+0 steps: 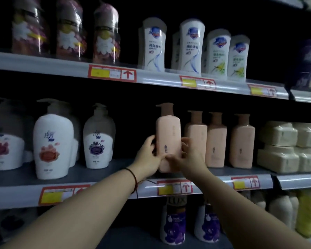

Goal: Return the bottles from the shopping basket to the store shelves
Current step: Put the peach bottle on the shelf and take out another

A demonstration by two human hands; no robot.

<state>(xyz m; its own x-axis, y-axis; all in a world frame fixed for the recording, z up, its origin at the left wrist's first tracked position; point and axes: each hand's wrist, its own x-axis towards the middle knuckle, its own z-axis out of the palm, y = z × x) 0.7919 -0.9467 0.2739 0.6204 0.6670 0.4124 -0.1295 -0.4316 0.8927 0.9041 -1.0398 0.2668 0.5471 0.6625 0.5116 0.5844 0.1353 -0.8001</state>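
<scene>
A: Where does the tall peach-pink plastic pump bottle [168, 139] stand?

B: Upright at the middle shelf [115, 169] front, long axis toward twelve o'clock, between both hands: left hand [148, 155] grasping at nine, right hand [186, 157] at three, equally near.

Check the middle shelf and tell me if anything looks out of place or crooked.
Nothing looks damaged or spilled. The only odd one is the pink pump bottle held between the left hand and right hand: it stands forward of the row of matching pink bottles, near the shelf edge.
</scene>
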